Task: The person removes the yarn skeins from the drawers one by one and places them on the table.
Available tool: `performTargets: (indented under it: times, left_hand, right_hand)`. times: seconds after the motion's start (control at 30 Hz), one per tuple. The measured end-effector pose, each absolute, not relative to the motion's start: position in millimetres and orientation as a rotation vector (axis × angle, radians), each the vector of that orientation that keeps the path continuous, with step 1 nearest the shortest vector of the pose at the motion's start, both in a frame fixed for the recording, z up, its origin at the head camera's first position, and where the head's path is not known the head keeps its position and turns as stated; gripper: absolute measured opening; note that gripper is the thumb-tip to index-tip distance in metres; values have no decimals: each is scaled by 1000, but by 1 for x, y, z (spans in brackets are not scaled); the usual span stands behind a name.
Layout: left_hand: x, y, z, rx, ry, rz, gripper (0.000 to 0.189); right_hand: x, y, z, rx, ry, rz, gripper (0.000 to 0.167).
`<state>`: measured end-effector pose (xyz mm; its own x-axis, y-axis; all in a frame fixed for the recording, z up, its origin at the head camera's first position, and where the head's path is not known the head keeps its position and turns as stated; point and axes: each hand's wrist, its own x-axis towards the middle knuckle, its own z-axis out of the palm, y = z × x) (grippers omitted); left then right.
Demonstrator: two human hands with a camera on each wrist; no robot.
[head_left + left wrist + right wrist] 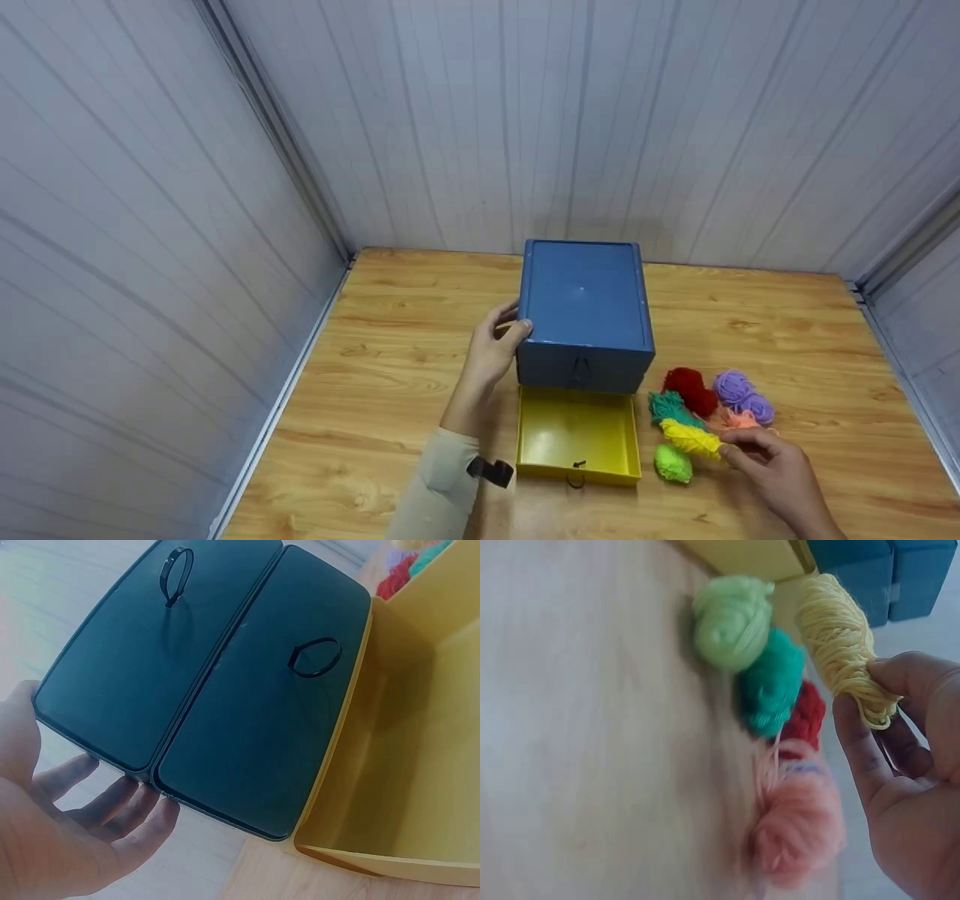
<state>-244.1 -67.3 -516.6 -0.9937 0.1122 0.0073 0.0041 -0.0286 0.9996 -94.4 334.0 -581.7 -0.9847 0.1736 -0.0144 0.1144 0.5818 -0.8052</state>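
Observation:
A blue drawer cabinet (586, 296) stands on the table with its yellow bottom drawer (577, 435) pulled out; nothing lies inside the drawer. My left hand (495, 345) holds the cabinet's left side, thumb on the top edge and fingers along the wall. Two closed blue drawer fronts (247, 712) with black loop handles show in the left wrist view. In my right hand (776, 465), thumb and fingers pinch one end of a yellow yarn skein (836, 637), lifted above the other yarn. Below it are a lime green skein (731, 622) and a teal skein (772, 682).
Right of the cabinet also lie a dark red skein (690, 390), a purple skein (744, 395) and a peach skein (802, 825). The wooden table (390, 360) meets pale panel walls (465, 127) at the back and sides.

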Motion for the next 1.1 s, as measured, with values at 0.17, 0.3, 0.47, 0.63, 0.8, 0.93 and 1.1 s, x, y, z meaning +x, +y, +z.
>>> performTargets:
  times: [0.17,0.3,0.47,0.63,0.8,0.93,1.1]
  left_hand:
    - [-245,-67,-516,118,2132,2189,51]
    - [-245,-67,-516,133,2134,2199,51]
    - [-245,-67,-516,143,2124,2214,51]
    - [-244,-66,-516,150,2123,2220,51]
    - [-244,-66,-516,138,2135,2217,50]
    - [-244,-66,-517,131,2136,2213,50]
    - [-245,-65,-517,119,2143,2207,50]
  right_hand:
    - [-90,350,-591,-354,-2760,1351,29]
    - [-87,361,-597,-466,-2770,1394,35]
    - [-82,372,-604,-590,-2827,1421,34]
    - [-79,376,-609,-621,-2868,1393,29]
    - [-78,377,-612,-630,-2900,1370,30]
    - [-76,380,-613,-656,-2924,1350,33]
    - [-76,382,-612,-670,-2948,1338,42]
